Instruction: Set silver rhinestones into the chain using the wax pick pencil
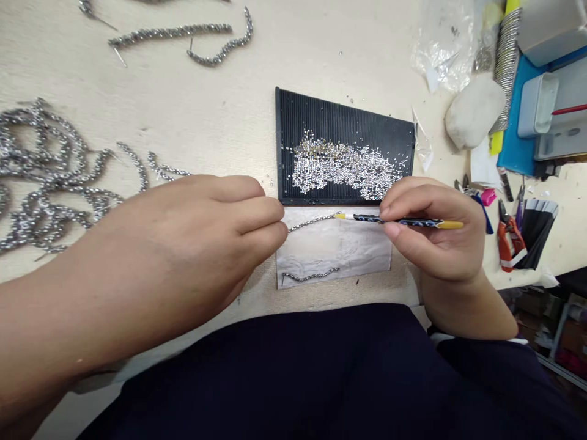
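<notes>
My left hand (206, 226) is closed, its fingertips pinching the near end of a thin silver rhinestone strand (314, 222). The strand slants up to the right over a whitish board (358, 250). In a pinch, my right hand (435, 226) holds a slim pencil-like stick (367, 218) with a dark patterned barrel and yellow ends. Its yellow tip touches or nearly touches the strand's far end. A second short strand (312, 276) lies along the board's lower edge. Just beyond the board is a black ribbed tray (339, 110) with many loose rhinestones (343, 165) spread over it.
A heap of rhinestone strands (50, 165) lies at the left, with more strands (220, 52) at the back. To the right are a pale stone (476, 112), plastic bags (444, 43), orange-handled pliers (510, 241) and a white container (537, 105) beside a blue tray (518, 122).
</notes>
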`<state>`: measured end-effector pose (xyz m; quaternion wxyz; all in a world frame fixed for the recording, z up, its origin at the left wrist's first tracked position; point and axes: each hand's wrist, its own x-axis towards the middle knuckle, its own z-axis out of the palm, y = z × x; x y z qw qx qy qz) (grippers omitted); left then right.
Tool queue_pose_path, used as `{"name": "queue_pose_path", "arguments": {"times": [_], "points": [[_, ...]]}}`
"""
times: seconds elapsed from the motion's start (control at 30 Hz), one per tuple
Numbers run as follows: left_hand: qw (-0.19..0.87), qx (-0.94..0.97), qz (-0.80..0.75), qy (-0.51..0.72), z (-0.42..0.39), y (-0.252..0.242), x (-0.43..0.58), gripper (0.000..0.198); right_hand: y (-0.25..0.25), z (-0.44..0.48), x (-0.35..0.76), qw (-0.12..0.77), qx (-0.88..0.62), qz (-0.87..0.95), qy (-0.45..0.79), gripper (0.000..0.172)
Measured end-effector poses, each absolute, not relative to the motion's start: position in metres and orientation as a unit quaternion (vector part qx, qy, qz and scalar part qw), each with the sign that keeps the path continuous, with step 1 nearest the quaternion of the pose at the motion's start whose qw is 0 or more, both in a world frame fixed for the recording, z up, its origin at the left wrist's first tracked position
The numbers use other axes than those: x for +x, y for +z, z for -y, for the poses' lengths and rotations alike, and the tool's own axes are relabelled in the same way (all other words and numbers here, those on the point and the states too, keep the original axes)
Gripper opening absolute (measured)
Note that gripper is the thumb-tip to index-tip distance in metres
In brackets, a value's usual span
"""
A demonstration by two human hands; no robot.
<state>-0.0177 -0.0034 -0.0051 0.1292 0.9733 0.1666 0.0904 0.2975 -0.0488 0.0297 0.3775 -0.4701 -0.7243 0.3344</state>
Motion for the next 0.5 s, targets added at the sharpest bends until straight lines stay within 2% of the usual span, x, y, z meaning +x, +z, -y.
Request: {"name": "queue_pose_path", "arguments": {"times": [0.5], "points": [[0.117, 0.975, -0.163, 0.096, 0.0046, -0.0048, -0.0142, 0.024, 0.0298, 0.0501, 0.2981, 0.381, -0.472, 0.721, 0.335, 0.017]]}}
